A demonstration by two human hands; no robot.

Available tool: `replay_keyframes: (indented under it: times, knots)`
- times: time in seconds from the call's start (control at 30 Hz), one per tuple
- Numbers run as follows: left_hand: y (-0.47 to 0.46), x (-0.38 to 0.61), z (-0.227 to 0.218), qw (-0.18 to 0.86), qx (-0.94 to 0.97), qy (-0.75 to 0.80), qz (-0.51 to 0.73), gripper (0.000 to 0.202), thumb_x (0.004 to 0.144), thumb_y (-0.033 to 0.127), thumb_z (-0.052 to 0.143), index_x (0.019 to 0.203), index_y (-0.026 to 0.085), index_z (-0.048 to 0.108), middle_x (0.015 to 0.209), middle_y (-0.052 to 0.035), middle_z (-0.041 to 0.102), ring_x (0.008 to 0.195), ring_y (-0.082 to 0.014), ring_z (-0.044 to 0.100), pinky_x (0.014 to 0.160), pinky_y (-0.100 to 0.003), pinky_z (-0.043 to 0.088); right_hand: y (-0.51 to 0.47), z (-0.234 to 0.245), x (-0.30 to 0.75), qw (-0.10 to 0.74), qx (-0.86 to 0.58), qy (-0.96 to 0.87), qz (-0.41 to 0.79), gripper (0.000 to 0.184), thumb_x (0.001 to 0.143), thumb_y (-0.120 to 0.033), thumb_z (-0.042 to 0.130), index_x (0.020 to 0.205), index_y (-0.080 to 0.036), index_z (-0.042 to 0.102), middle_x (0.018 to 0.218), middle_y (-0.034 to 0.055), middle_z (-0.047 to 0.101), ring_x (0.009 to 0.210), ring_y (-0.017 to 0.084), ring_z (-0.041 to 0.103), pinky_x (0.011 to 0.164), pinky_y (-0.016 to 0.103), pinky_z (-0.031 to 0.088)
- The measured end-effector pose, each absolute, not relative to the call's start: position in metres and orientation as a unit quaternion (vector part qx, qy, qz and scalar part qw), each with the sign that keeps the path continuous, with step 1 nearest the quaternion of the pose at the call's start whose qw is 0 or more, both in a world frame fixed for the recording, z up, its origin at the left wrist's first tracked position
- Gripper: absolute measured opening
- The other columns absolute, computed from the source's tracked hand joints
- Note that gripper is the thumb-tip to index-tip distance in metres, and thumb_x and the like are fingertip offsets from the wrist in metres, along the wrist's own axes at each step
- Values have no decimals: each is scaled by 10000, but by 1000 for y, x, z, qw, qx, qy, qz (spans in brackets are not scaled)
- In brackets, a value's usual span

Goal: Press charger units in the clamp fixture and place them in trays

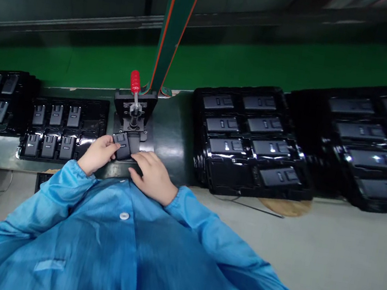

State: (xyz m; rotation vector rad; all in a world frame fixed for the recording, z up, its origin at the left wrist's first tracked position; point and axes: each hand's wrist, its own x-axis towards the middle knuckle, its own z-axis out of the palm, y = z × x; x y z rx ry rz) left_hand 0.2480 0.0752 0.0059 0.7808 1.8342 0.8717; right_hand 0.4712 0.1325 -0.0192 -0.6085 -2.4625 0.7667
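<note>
My left hand is closed on a small dark grey plastic device with white lettering, its thumb lying on the face. The device is tilted and sits just in front of a clamp fixture with a red handle. At the device's lower right corner are the fingertips of my right hand. Its thumb and fingers are apart, and whether they touch the device I cannot tell. Left of the fixture, a black tray holds several similar devices, lettering facing up.
Another black tray of devices stands at the far left. To the right are stacked black trays with longer dark grey parts, and a further stack beyond. A green post rises behind the fixture. The green workbench runs across.
</note>
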Motion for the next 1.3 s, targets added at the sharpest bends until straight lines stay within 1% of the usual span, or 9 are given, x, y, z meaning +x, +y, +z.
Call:
replay_keyframes:
  times: [0.13, 0.3, 0.43, 0.53, 0.63, 0.8, 1.0, 1.17, 1.3]
  knots:
    - [78, 253, -1, 485, 338, 727, 349, 262, 865, 434, 667, 768, 222, 549, 572, 21, 606, 507, -120, 529, 498, -231, 389, 135, -30, 465, 227, -226, -905, 279, 378, 969, -268, 694, 1326, -152, 646, 1262, 163, 713, 1132, 321, 615, 1016, 525, 565]
    - [87, 254, -2, 502, 344, 723, 328, 282, 864, 435, 669, 735, 225, 532, 538, 24, 588, 487, -122, 513, 490, -236, 371, 138, -34, 465, 233, -234, -905, 269, 325, 988, -265, 671, 1289, -143, 661, 1238, 157, 721, 1119, 316, 606, 1018, 515, 544]
    - [85, 251, 1, 495, 351, 726, 323, 307, 858, 451, 675, 710, 225, 528, 537, 23, 588, 491, -124, 515, 500, -237, 375, 143, -34, 471, 235, -250, -895, 285, 304, 1002, -270, 640, 1283, -158, 672, 1252, 154, 716, 1136, 311, 605, 1022, 512, 529]
    - [77, 244, 4, 487, 347, 732, 325, 312, 849, 465, 682, 710, 223, 542, 556, 21, 597, 503, -127, 524, 508, -238, 380, 152, -38, 477, 252, -291, -874, 296, 237, 1023, -254, 596, 1216, -163, 698, 1176, 147, 724, 1092, 298, 620, 1001, 484, 529]
    - [68, 236, 5, 483, 334, 739, 329, 322, 853, 472, 681, 709, 226, 531, 566, 20, 604, 502, -125, 515, 506, -237, 373, 162, -45, 480, 255, -330, -857, 303, 187, 1015, -238, 594, 1138, -173, 719, 1102, 137, 722, 1058, 295, 626, 981, 464, 525]
    - [59, 230, 6, 483, 319, 742, 339, 322, 856, 481, 685, 731, 228, 531, 566, 24, 603, 509, -128, 525, 523, -242, 406, 177, -46, 481, 221, -350, -853, 318, 154, 985, -210, 615, 1076, -163, 730, 1034, 119, 705, 1022, 277, 630, 962, 424, 510]
    - [52, 229, 9, 488, 319, 730, 357, 309, 860, 477, 693, 759, 226, 544, 576, 28, 603, 527, -131, 532, 542, -245, 422, 176, -28, 470, 170, -260, -913, 265, 207, 1006, -243, 634, 1154, -167, 757, 1114, 118, 685, 1049, 269, 567, 983, 419, 463]
    - [49, 228, 12, 483, 315, 729, 370, 319, 856, 485, 703, 757, 226, 545, 578, 27, 602, 532, -131, 529, 547, -247, 418, 172, -17, 452, 98, -226, -943, 222, 180, 1017, -297, 654, 1102, -208, 784, 1131, 108, 676, 1066, 278, 524, 892, 402, 424]
    - [47, 227, 12, 485, 312, 725, 377, 323, 851, 488, 708, 755, 227, 545, 572, 28, 597, 529, -132, 527, 546, -249, 414, 175, -14, 442, 59, -209, -954, 207, 188, 1036, -297, 622, 1051, -206, 786, 1088, 100, 678, 1030, 266, 526, 843, 387, 395]
